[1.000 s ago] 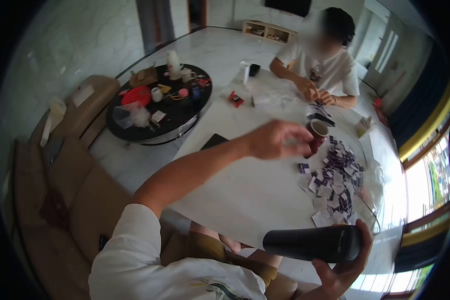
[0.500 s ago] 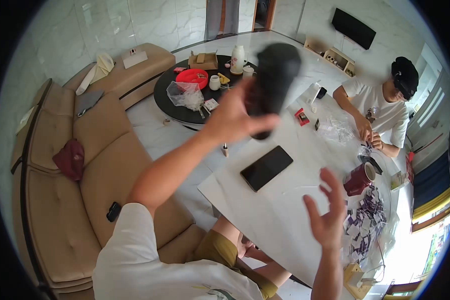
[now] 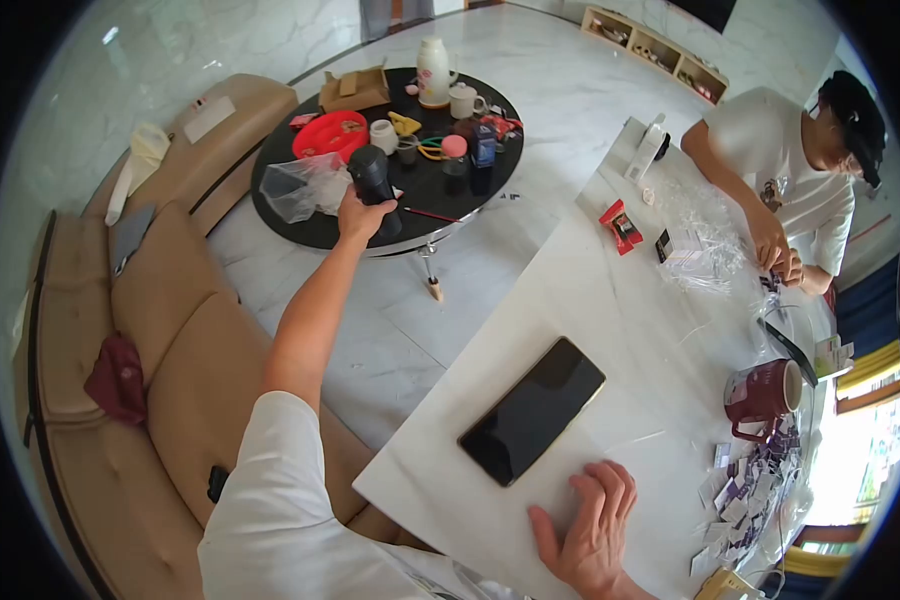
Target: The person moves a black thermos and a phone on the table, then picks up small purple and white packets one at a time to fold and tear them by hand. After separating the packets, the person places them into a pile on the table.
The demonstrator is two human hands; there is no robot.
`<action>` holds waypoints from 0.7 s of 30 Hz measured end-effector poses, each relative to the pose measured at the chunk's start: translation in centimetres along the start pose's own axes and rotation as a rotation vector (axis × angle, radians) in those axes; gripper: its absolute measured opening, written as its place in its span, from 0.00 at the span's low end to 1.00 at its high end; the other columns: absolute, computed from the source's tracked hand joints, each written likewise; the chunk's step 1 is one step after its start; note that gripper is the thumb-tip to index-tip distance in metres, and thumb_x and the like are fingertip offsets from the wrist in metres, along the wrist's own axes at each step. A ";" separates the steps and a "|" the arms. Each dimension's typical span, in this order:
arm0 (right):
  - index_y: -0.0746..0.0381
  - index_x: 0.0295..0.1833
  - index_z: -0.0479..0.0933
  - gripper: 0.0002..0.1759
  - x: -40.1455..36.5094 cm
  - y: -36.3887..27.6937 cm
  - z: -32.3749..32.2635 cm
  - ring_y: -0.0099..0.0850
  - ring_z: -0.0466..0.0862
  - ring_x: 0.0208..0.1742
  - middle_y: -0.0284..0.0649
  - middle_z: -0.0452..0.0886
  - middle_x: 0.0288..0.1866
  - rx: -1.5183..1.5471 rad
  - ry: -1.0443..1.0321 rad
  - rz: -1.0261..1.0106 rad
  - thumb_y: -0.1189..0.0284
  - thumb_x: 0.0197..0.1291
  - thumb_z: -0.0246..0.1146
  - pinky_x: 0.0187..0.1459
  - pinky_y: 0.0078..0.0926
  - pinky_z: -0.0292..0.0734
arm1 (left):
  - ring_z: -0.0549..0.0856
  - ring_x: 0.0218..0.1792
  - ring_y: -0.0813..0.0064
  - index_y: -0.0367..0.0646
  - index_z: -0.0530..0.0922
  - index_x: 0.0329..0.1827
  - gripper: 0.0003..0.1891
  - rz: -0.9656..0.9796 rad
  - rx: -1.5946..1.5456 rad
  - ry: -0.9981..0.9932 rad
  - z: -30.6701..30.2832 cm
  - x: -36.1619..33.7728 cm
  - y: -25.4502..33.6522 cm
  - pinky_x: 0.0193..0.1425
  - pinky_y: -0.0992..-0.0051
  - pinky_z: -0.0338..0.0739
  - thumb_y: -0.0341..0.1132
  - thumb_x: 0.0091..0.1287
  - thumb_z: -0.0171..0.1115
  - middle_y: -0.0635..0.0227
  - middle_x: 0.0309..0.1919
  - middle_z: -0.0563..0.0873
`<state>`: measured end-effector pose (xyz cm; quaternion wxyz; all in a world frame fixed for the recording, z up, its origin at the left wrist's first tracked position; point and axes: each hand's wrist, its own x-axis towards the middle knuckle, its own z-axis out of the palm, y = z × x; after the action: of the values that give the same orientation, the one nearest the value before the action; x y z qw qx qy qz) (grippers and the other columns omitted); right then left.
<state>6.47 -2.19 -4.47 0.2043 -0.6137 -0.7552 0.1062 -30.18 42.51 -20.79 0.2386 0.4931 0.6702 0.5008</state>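
Observation:
A black bottle stands upright in the grip of my left hand, at the near edge of the round black table. My left arm is stretched out over the sofa side. Close behind the bottle are a crumpled clear plastic bag and a red tray. My right hand lies on the white marble table with its fingers apart, just below a black smartphone. Nothing is held in it.
Across the marble table a person works with both hands on small pieces. A maroon mug stands by a heap of small paper pieces on the right. A tan sofa runs along the left. The round table also holds a thermos.
My left hand has carried the bottle away from in front of my face, out and left to the round table. My right hand has come down from the air onto the marble table.

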 end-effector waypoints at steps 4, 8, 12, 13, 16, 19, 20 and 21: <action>0.68 0.67 0.70 0.39 0.3 -0.3 -0.4 0.58 0.73 0.66 0.56 0.72 0.66 -0.016 0.000 0.028 0.61 0.55 0.78 0.69 0.63 0.67 | 0.89 0.56 0.55 0.40 0.79 0.61 0.38 0.045 0.091 0.012 4.7 3.9 -5.7 0.62 0.61 0.80 0.38 0.44 0.86 0.56 0.53 0.90; 0.68 0.67 0.70 0.38 0.5 -0.4 -0.5 0.63 0.73 0.67 0.59 0.72 0.67 -0.002 -0.011 0.045 0.62 0.57 0.77 0.68 0.63 0.68 | 0.89 0.56 0.53 0.41 0.80 0.62 0.38 0.086 0.201 0.023 6.3 4.0 -5.4 0.62 0.59 0.81 0.40 0.45 0.86 0.56 0.53 0.90; 0.68 0.67 0.70 0.39 0.5 -0.2 -0.4 0.62 0.73 0.67 0.58 0.72 0.67 0.005 -0.035 0.049 0.62 0.57 0.77 0.68 0.65 0.68 | 0.89 0.56 0.53 0.41 0.80 0.61 0.37 0.060 0.201 -0.010 7.2 5.8 -7.7 0.62 0.59 0.80 0.41 0.46 0.86 0.55 0.53 0.91; 0.68 0.67 0.70 0.39 0.5 -0.2 -0.4 0.62 0.73 0.67 0.58 0.72 0.67 0.005 -0.037 0.048 0.62 0.56 0.78 0.68 0.65 0.68 | 0.89 0.56 0.53 0.41 0.80 0.61 0.38 0.051 0.187 -0.018 7.2 6.2 -8.2 0.62 0.59 0.80 0.41 0.46 0.86 0.55 0.53 0.91; 0.68 0.67 0.70 0.39 0.6 -0.2 -0.5 0.62 0.73 0.67 0.58 0.72 0.67 0.016 -0.041 0.050 0.62 0.56 0.78 0.68 0.65 0.68 | 0.89 0.56 0.53 0.40 0.80 0.62 0.39 0.069 0.173 -0.029 7.1 7.2 -8.8 0.61 0.59 0.80 0.42 0.46 0.87 0.55 0.52 0.91; 0.68 0.67 0.70 0.39 0.6 -0.2 -0.4 0.61 0.73 0.68 0.58 0.72 0.68 0.040 -0.031 0.051 0.62 0.56 0.78 0.68 0.66 0.68 | 0.89 0.54 0.55 0.39 0.79 0.62 0.39 0.135 0.151 0.026 7.3 8.1 -9.5 0.60 0.61 0.80 0.41 0.46 0.87 0.56 0.50 0.91; 0.68 0.67 0.70 0.39 0.6 -0.1 -0.5 0.61 0.73 0.68 0.58 0.72 0.68 0.048 -0.026 0.051 0.62 0.56 0.78 0.68 0.66 0.68 | 0.88 0.56 0.56 0.38 0.78 0.63 0.41 0.129 0.060 -0.021 7.1 8.3 -9.7 0.63 0.61 0.79 0.41 0.46 0.88 0.55 0.54 0.89; 0.68 0.67 0.70 0.39 0.6 -0.1 -0.5 0.61 0.73 0.68 0.58 0.72 0.68 0.054 -0.020 0.051 0.61 0.56 0.78 0.69 0.66 0.68 | 0.87 0.57 0.56 0.37 0.77 0.65 0.42 0.123 0.002 -0.043 7.0 8.0 -9.6 0.64 0.61 0.79 0.42 0.46 0.88 0.54 0.56 0.88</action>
<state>6.54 -1.69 -3.89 0.2102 -0.6261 -0.7381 0.1378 -31.69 52.68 -30.77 0.2210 0.5443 0.6337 0.5033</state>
